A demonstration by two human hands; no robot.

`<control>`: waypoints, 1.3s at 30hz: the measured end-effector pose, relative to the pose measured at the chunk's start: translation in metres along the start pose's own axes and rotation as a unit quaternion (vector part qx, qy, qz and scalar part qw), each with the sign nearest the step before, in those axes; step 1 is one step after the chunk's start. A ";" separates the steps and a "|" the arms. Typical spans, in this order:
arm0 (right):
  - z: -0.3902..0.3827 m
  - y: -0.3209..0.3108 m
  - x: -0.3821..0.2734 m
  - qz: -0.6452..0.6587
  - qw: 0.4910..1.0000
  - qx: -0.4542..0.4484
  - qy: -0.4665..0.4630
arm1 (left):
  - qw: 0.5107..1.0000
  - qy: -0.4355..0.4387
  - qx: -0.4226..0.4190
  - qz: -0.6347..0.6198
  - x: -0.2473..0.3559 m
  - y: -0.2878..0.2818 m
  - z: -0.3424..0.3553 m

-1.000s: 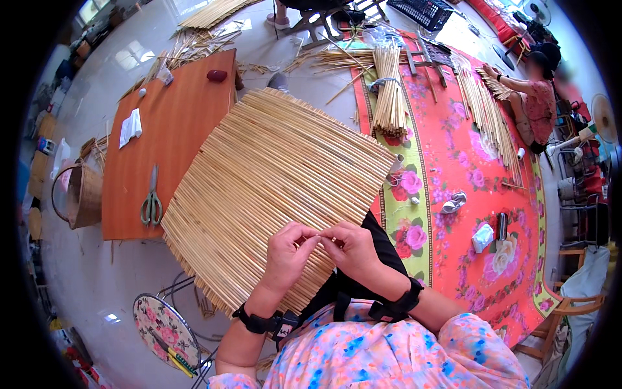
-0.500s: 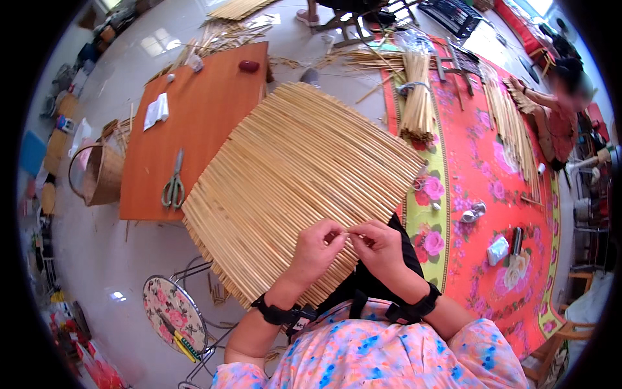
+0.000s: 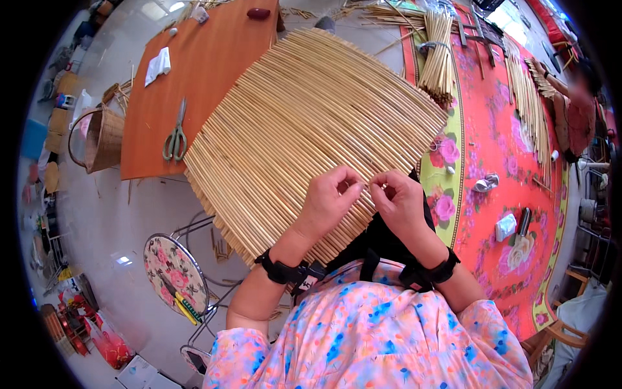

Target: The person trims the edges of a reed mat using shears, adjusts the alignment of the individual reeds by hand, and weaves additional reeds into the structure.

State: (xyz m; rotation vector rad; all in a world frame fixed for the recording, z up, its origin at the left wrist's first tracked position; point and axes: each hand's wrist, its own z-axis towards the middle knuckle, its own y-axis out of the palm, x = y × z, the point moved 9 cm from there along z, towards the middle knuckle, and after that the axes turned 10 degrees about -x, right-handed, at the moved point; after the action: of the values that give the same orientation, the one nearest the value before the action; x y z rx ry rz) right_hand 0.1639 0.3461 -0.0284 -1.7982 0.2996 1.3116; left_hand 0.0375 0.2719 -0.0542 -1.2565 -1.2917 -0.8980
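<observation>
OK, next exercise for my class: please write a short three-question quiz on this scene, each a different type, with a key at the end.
1. True or false: the scissors lie on the panel of sticks.

2. Which of these is tied round with a band?
A) the wicker basket
B) the stick bundle
C) the floral stool

3. Short answer: how are the fingers of the left hand and the right hand held?

Key:
1. False; they lie on the orange-brown table.
2. B.
3. Pinched, thumb to finger, close together; anything between them is too small to identify.
</observation>
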 end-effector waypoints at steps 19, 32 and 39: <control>0.002 0.009 0.016 0.098 0.992 -0.047 0.062 | 0.991 -0.030 -0.030 -0.123 -0.008 0.008 0.006; 0.004 0.004 0.004 -0.020 0.999 -0.041 -0.009 | 0.998 -0.036 -0.009 -0.052 -0.003 -0.001 0.009; 0.007 0.004 -0.003 -0.030 0.999 -0.034 -0.015 | 0.998 -0.027 -0.012 -0.056 -0.006 0.000 0.009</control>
State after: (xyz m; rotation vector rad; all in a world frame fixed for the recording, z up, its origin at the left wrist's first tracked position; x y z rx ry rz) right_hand 0.1561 0.3480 -0.0280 -1.8276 0.1855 1.3200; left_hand 0.0352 0.2800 -0.0612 -1.2442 -1.4091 -0.9682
